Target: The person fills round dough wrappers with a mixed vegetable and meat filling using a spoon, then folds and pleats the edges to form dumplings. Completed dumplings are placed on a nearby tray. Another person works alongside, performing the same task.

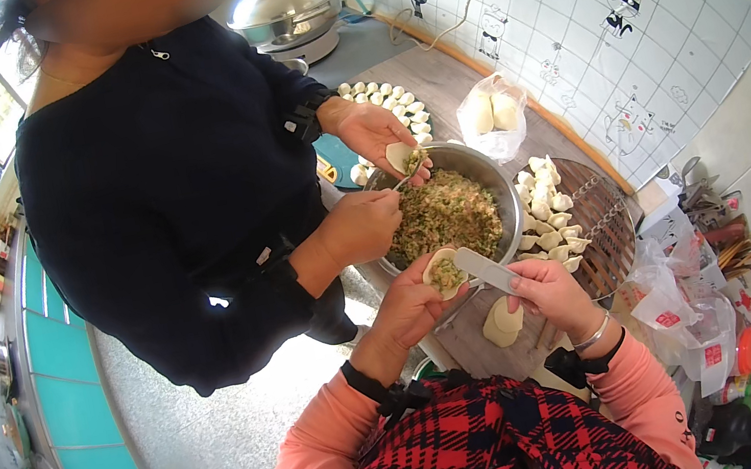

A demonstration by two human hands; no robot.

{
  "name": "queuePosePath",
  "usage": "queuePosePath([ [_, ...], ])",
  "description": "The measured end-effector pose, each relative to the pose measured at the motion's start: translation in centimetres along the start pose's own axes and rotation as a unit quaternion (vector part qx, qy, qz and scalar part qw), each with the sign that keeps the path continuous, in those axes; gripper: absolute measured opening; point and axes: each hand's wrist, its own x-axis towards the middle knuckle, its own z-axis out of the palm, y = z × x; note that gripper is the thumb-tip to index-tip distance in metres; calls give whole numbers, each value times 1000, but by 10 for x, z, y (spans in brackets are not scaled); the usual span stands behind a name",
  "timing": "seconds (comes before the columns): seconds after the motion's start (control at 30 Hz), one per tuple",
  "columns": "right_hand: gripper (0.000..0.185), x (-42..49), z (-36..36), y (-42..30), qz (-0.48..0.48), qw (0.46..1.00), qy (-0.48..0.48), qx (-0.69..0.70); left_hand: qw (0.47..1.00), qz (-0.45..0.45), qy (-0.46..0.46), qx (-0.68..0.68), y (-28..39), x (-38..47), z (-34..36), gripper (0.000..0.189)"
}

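My left hand (pixel 408 307) holds a round dumpling wrapper (pixel 439 292) with a mound of green-flecked filling (pixel 445 273) on it. In my right hand (pixel 555 294) is a flat pale spatula (pixel 487 269), its blade tip close to the wrapper's right edge. Just beyond both hands sits a steel bowl (pixel 509 206), partly full of chopped filling (pixel 450 211). Below the bowl, a few loose wrappers (pixel 504 323) lie overlapped on the wooden-look counter. Folded dumplings (pixel 547 213) stand in rows on a round slatted rack (pixel 601 226) to the right.
Across the bowl, another person (pixel 143 184) holds a wrapper and a spoon. A tray of dumplings (pixel 410 108), a plastic bag of dough (pixel 494 114) and an electric pan with a domed lid (pixel 285 7) are farther back. Plastic bags (pixel 681 302) and utensils (pixel 711 193) crowd the right.
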Motion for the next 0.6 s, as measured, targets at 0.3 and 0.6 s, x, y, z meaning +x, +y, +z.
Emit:
queuePosePath([
  [0.3,10,84,-14,16,-255,653,112,-704,998,-1,38,-59,-1,-7,-18,32],
  [0.6,11,110,3,25,-210,638,0,-741,993,11,108,-52,6,-9,-17,29],
])
